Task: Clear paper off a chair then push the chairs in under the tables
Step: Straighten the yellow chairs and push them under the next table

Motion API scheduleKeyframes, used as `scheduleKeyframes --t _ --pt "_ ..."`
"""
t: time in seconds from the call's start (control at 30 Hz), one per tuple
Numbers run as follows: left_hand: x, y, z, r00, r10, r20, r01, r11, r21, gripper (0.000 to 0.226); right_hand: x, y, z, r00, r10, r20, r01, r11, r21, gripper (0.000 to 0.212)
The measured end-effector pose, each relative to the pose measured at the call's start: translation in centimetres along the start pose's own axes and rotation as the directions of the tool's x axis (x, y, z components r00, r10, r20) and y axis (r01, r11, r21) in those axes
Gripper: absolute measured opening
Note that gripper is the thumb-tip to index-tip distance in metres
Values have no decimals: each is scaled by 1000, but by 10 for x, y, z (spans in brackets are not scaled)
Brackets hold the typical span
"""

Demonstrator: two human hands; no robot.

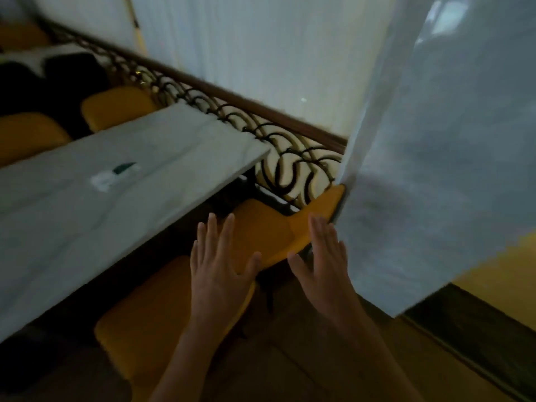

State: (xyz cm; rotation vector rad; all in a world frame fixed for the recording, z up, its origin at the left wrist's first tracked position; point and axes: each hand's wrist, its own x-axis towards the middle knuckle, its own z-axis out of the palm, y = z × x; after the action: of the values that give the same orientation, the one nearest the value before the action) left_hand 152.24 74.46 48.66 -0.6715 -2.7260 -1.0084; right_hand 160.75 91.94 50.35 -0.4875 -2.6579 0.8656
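Observation:
A grey marble-topped table [87,204] runs from the left edge to the centre. Two yellow chairs stand along its near side: the far chair [269,230] by the railing, and the near chair [145,329] below it, partly under the tabletop. My left hand [220,265] and my right hand [324,256] are both spread flat, fingers apart, hovering in front of the far chair's backrest. Neither hand holds anything. A small white and green paper scrap [113,175] lies on the tabletop. The picture is blurred.
A white curtain [435,140] hangs at the right, touching the far chair's backrest. A black scrollwork railing [290,158] with a brown handrail runs behind the table. More yellow chairs [116,108] stand on the table's far side. Wooden floor lies below.

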Motion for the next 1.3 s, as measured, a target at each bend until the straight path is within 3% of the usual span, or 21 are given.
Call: scheduleKeyframes --t 0.17,0.33,0.53,0.7,0.8,0.9,0.97,1.03,1.1,1.13,1.2,1.23,1.27,1.3 --pt "-10 -15 -11 951 -265 -159 283 953 105 83 53 -16 33 942 -267 203 253 963 95 77" --pt "-35 -15 -19 821 -459 -338 515 852 96 85 79 -29 52 812 -469 346 421 883 209 80" --pt "-69 -7 -19 706 -556 -438 654 750 103 83 80 -33 69 689 -573 443 493 819 294 79" --pt "-83 -8 -19 631 -612 -477 721 689 71 84 77 -39 80 651 -597 468 502 802 324 80" --pt "-89 -17 -14 561 -678 -476 752 658 -51 87 77 -38 91 647 -596 475 501 803 323 81" --pt "-102 -27 -3 423 -784 -455 764 579 -286 95 71 -22 109 728 -456 512 364 890 276 91" --pt "-116 -37 7 298 -848 -438 804 470 -363 102 63 -5 123 774 -296 559 220 955 201 98" --pt "-130 -45 17 131 -905 -404 833 321 -450 105 51 15 138 787 -126 604 79 991 103 100" --pt "-140 -52 26 -57 -943 -328 779 164 -605 96 40 31 150 752 93 652 -192 978 82 95" --pt "-143 -53 28 -142 -952 -270 718 89 -690 93 35 34 153 686 240 687 -405 910 86 94" --pt "-150 -59 33 -254 -959 -125 550 -37 -834 95 28 35 156 421 498 758 -794 607 43 95" --pt "-155 -65 37 -280 -959 -40 461 -98 -882 99 25 33 157 279 546 790 -898 440 13 92" --pt "-157 -69 39 -291 -955 52 389 -167 -906 104 22 31 159 180 544 819 -948 318 -3 86" --pt "-158 -72 41 -281 -952 123 339 -219 -915 110 19 30 162 129 517 846 -971 241 1 78"
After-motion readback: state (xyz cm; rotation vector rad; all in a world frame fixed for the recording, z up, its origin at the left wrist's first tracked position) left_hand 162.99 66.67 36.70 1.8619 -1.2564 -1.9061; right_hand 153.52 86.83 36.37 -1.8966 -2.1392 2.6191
